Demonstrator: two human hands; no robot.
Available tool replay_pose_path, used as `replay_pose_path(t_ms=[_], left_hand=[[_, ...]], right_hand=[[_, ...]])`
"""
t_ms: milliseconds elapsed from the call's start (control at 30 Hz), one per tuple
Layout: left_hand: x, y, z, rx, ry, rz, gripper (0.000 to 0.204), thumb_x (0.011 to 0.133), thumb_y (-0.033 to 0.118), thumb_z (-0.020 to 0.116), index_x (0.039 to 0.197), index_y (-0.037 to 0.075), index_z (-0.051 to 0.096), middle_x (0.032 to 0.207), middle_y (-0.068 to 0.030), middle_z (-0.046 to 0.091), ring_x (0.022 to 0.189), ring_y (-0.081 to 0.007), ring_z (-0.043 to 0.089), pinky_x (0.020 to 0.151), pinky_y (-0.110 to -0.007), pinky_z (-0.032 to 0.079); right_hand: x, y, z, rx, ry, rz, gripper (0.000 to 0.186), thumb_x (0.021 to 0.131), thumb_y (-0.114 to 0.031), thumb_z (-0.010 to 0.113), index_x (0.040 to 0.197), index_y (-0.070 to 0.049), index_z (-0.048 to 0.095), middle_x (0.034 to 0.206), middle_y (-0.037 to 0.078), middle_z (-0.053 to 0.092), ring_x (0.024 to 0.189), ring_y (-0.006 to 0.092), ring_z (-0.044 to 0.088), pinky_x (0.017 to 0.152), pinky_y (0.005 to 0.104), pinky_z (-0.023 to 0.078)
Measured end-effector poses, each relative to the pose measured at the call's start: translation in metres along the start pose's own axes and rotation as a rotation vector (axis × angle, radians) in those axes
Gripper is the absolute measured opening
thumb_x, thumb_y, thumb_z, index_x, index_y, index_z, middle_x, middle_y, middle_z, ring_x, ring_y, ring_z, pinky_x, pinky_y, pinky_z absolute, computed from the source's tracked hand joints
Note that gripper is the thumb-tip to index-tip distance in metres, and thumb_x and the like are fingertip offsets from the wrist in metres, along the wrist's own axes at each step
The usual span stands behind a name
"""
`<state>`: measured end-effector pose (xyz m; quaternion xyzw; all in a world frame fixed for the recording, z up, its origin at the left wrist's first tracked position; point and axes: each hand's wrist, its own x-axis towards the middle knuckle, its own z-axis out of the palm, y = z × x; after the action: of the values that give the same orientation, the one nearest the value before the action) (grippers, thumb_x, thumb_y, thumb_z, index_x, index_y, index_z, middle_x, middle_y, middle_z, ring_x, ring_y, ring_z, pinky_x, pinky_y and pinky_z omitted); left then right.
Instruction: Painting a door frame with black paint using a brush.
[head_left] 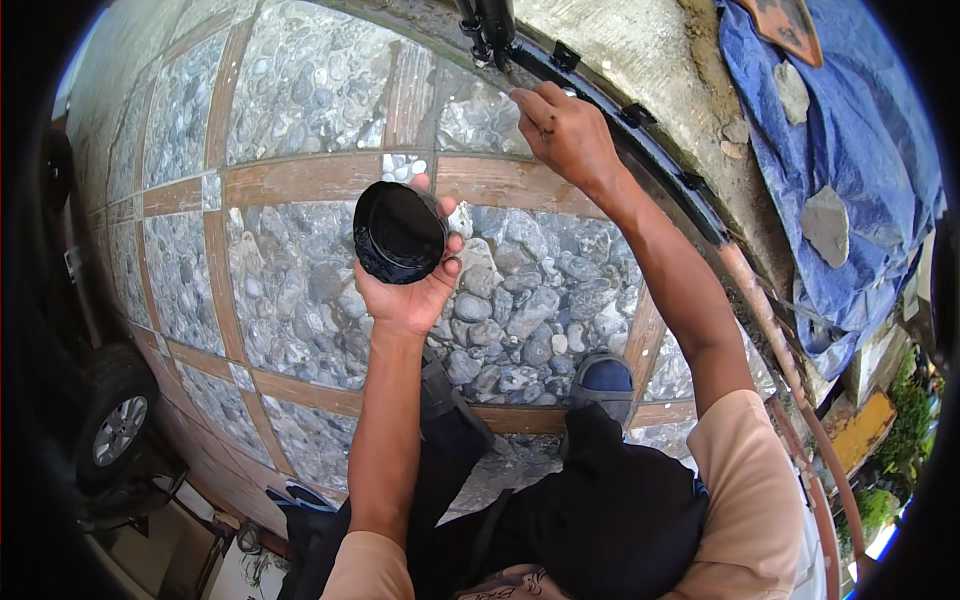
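My left hand (425,290) is wrapped round a round container of glossy black paint (402,232), its opening facing up and black smears on its outside. Farther up and to the right, my right hand (565,130) is closed in a pinch, with dark stains on the fingers. It holds a thin brush-like tool (510,78), mostly hidden by the fingers, at the foot of a black metal post (492,28). From that post a metal rail (640,140) runs down to the right, shiny black along its upper stretch and rusty brown lower down.
Grey pebble paving (310,90) with brown tile bands (300,185) lies below my hands. My sandalled foot (603,380) stands near the rail. Beyond the rail lie a blue tarp (850,150) and broken concrete pieces (826,226). A vehicle wheel (120,430) is at far left.
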<state>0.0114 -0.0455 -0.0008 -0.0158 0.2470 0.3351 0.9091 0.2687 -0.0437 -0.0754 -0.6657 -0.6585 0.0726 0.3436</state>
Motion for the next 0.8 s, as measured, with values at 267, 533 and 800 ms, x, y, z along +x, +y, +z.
replay_pose_path(t_ms=[267, 533, 800], left_hand=[[0.006, -0.007, 0.009, -0.003, -0.035, -0.048, 0.072, 0.094, 0.053, 0.048, 0.15, 0.011, 0.032, 0.131, -0.0206, 0.058, 0.097, -0.0365, 0.066, 0.075, -0.042, 0.059], [0.006, -0.009, 0.015, 0.01, -0.035, -0.055, 0.071, 0.094, 0.052, 0.05, 0.15, 0.012, 0.033, 0.132, -0.0205, 0.057, 0.098, -0.0365, 0.066, 0.074, -0.041, 0.059], [0.0, -0.014, 0.018, 0.025, -0.017, -0.045, 0.072, 0.093, 0.052, 0.05, 0.15, 0.011, 0.033, 0.132, -0.0205, 0.057, 0.095, -0.0363, 0.066, 0.074, -0.041, 0.059]], right_hand=[[-0.004, 0.007, -0.001, 0.012, 0.029, 0.028, 0.025, 0.077, -0.009, 0.069, 0.103, -0.009, 0.066, 0.087, 0.009, 0.061, 0.072, 0.0301, 0.065, 0.061, 0.04, 0.053], [-0.002, 0.001, -0.007, 0.088, 0.083, 0.018, 0.024, 0.078, -0.009, 0.069, 0.102, -0.008, 0.066, 0.089, 0.008, 0.062, 0.072, 0.0304, 0.065, 0.061, 0.0402, 0.053], [0.005, -0.011, -0.033, 0.087, 0.245, -0.033, 0.029, 0.075, -0.006, 0.071, 0.103, -0.009, 0.067, 0.093, 0.006, 0.065, 0.072, 0.0268, 0.067, 0.061, 0.0363, 0.054]])
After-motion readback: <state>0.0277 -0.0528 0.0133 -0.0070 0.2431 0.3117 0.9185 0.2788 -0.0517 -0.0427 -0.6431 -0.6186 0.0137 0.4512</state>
